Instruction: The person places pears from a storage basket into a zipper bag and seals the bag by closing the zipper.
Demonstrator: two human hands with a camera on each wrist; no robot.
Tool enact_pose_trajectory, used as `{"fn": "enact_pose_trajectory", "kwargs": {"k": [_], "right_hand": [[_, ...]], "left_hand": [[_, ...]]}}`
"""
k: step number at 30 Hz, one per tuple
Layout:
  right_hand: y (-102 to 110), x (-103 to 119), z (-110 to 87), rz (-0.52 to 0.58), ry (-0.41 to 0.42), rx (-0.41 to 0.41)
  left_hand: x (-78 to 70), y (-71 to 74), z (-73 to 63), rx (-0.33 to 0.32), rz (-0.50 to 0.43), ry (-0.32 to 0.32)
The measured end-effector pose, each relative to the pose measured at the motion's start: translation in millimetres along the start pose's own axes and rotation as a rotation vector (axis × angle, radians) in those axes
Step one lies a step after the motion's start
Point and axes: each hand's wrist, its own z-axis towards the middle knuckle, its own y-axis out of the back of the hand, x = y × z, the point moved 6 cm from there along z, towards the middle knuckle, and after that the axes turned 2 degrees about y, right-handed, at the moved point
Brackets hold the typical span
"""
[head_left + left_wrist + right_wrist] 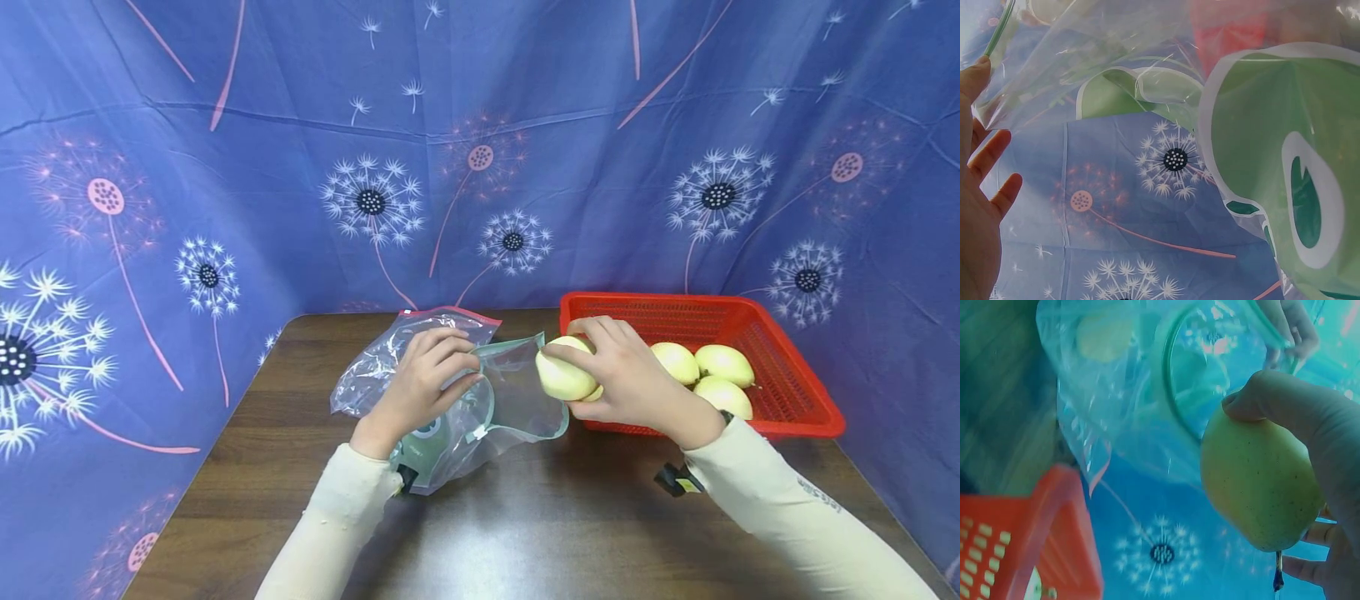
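The right hand [633, 379] curls its fingers and thumb round 1 pale yellow pear [564, 372], holding it off the table [525, 517] just beside the open mouth of the clear bag [517, 392], which lies between the 2 hands. The left hand [423, 379] pinches the bag's upper rim and holds the mouth up and open toward the pear, with a second bag [390, 350] lying under and beyond it. Just behind the right hand stands a red basket [795, 392] holding 3 more pears [723, 365].
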Motion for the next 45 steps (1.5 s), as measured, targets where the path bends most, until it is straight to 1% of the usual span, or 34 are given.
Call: {"fn": "enact_pose_trajectory", "kwargs": {"k": [4,9,16,22,25,31,35,41,45], "right_hand": [[-7,12,6.5,0.011,0.034,0.031],[-18,22,11.7,-0.006,0.072,0.061],[-33,32,14.1,0.004,0.131,0.078],[-44,34,16.7,0.047,0.129,0.135],[-50,36,16.5,0.047,0.125,0.169],[-63,40,13.1,0.010,0.143,0.216],[-70,42,10.6,-0.028,0.150,0.262],[-74,42,7.1,-0.055,0.125,0.316],[-75,42,4.9,-0.073,0.124,0.344]], "left_hand": [[-0.9,-0.3,0.2,0.000,-0.001,-0.001],[-1.5,0.0,0.4,0.003,0.000,-0.002],[-1.4,0.9,0.8,0.003,-0.004,0.006],[-1.4,3.0,1.1,0.001,-0.008,0.010],[-2.1,4.2,1.5,-0.004,-0.015,0.008],[-3.8,4.1,-0.2,0.004,-0.019,0.002],[-4.1,3.3,-1.9,0.007,-0.013,0.002],[-4.4,3.1,-2.5,0.011,-0.014,0.011],[-4.8,1.9,-2.9,0.014,-0.016,0.008]]}}
